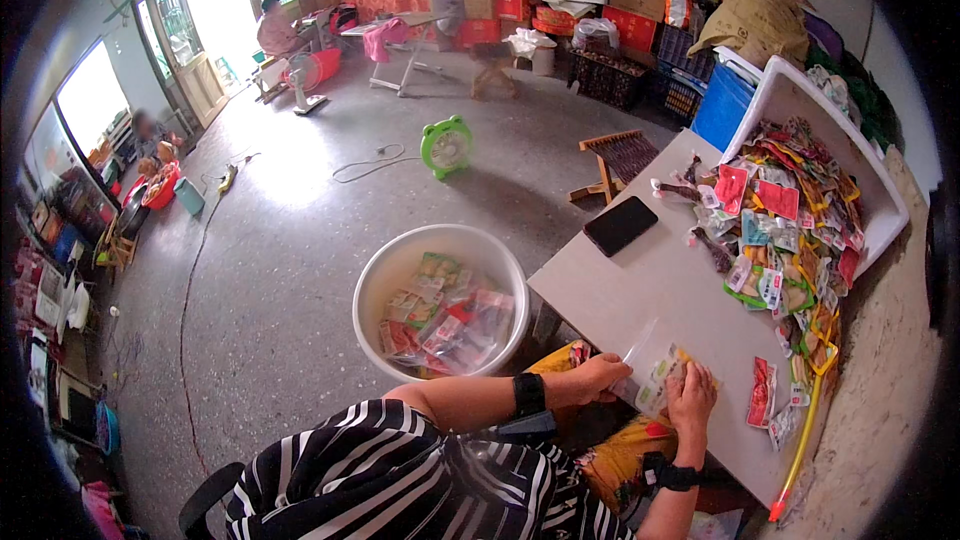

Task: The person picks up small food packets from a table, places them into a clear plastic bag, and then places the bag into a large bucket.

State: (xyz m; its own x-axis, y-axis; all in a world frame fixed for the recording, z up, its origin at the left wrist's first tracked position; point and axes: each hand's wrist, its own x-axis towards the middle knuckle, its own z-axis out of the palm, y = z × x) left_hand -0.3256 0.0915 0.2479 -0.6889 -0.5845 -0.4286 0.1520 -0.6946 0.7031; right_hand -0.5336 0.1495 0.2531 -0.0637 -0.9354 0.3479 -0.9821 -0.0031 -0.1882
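Note:
My left hand (596, 380) pinches the edge of a clear plastic bag (640, 345) at the near edge of the pale table. Beside it, my right hand (690, 392) rests its fingers on a printed food packet (660, 382), holding it at the table edge. To the right lie a red packet (762, 392) and a small silvery packet (784, 426). A large heap of sealed food packets (780, 217) spills from a tipped white foam box (847, 94) onto the table. On the floor, a round white tub (362, 292) contains several bagged packets (450, 322).
A black phone (620, 226) lies on the table (660, 285). A yellow tube (804, 442) runs along the right edge. A folding stool (619, 157), a green fan (446, 148) and a cord occupy the floor. Two people sit farther off, one by the door (281, 30), another at left (150, 139).

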